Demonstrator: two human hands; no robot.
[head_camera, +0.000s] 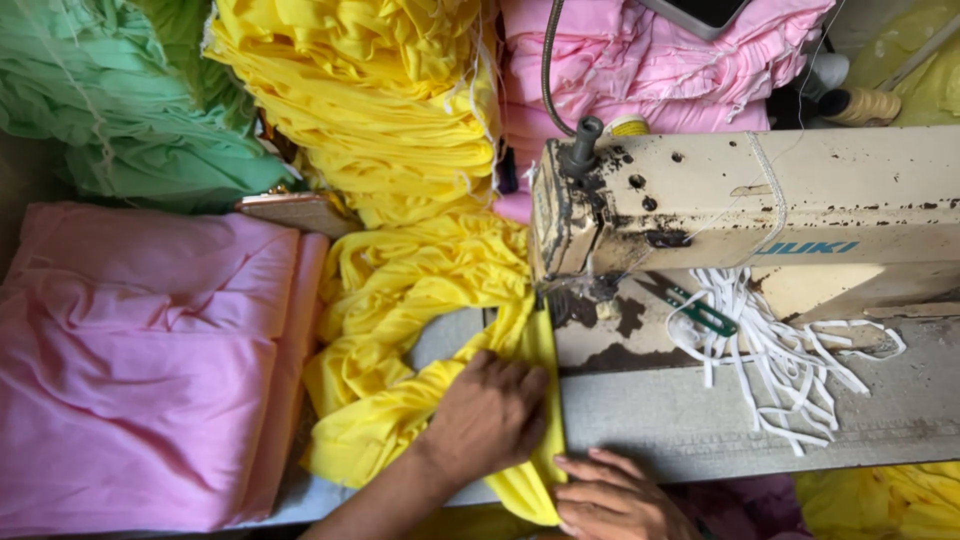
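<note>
Yellow knit fabric piece (420, 330) lies pinned flat on the sewing table, feeding toward the needle.

Nearest, the right hand (612, 497) curls loosely at its near edge; the left hand (487, 415) presses flat, fingers together, steadying it beside the worn cream sewing machine (740, 200); stacked yellow fabric (380, 110) waits beyond.

Bright, even, soft light; faint shadows, slight overall blur
</note>
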